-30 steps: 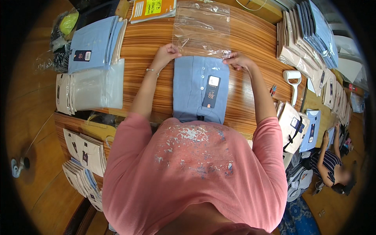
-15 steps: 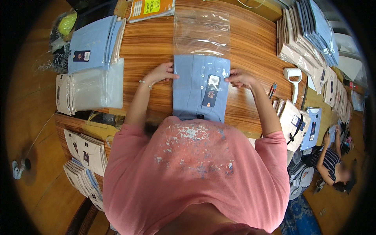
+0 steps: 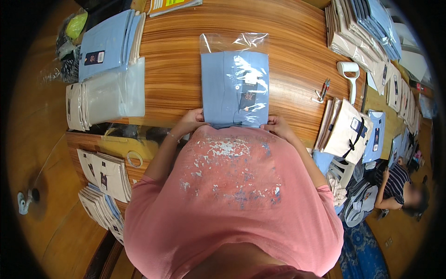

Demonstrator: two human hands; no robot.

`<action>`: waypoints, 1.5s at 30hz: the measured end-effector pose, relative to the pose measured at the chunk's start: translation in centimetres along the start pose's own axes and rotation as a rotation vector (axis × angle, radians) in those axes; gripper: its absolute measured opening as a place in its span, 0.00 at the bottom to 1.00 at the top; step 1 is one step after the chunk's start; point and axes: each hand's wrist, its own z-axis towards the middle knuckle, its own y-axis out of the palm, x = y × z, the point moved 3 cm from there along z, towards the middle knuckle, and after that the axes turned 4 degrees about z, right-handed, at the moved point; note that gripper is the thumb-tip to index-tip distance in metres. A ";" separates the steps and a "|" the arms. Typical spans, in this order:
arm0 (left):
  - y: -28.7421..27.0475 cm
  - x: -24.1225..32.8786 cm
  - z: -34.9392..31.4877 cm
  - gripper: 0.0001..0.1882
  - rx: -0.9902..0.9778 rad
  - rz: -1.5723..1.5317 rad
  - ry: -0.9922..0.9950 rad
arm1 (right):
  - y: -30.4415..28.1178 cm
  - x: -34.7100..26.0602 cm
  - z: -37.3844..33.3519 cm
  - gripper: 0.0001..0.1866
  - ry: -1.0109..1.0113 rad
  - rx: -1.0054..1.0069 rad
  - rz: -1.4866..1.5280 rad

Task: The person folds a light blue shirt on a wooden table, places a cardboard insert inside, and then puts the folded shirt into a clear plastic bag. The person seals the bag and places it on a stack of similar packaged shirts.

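Note:
A folded blue shirt (image 3: pixel 216 88) with a dark hang tag (image 3: pixel 249 96) lies inside a clear plastic bag (image 3: pixel 234 43) on the table before me. The bag covers the shirt's front with shiny glare, and its far end extends beyond the shirt. At the near left corner, my left hand (image 3: pixel 189 122) is closed on the bag's edge. My right hand (image 3: pixel 278 125) pinches the near right corner in the same way. My chest partly hides the near edge of the bag.
Folded blue shirts (image 3: pixel 104 44) and a pile of clear bags (image 3: pixel 114 93) sit at left. At right are a white lint roller (image 3: pixel 349 74), small clippers (image 3: pixel 324 88), beige shirts (image 3: pixel 346 128) and tall shirt stacks (image 3: pixel 353 46). Another person (image 3: pixel 395 188) sits far right.
The bag now covers the shirt, where earlier it stretched flat beyond it. Both hands have moved from the shirt's sides toward me, to its near corners.

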 end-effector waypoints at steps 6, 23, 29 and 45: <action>-0.2 3.6 -1.2 0.11 0.260 0.181 -0.037 | -0.7 -3.8 0.2 0.08 -0.012 0.088 -0.135; 2.2 -4.3 -3.7 0.12 0.134 0.176 -0.101 | 0.6 3.2 -1.3 0.10 0.015 0.018 0.028; 0.5 -0.1 -1.8 0.09 0.204 0.072 -0.055 | -0.6 -3.2 0.9 0.10 -0.104 0.067 -0.102; 6.8 8.1 4.7 0.45 0.736 1.333 0.667 | 3.0 -6.6 2.2 0.04 -0.152 0.029 0.269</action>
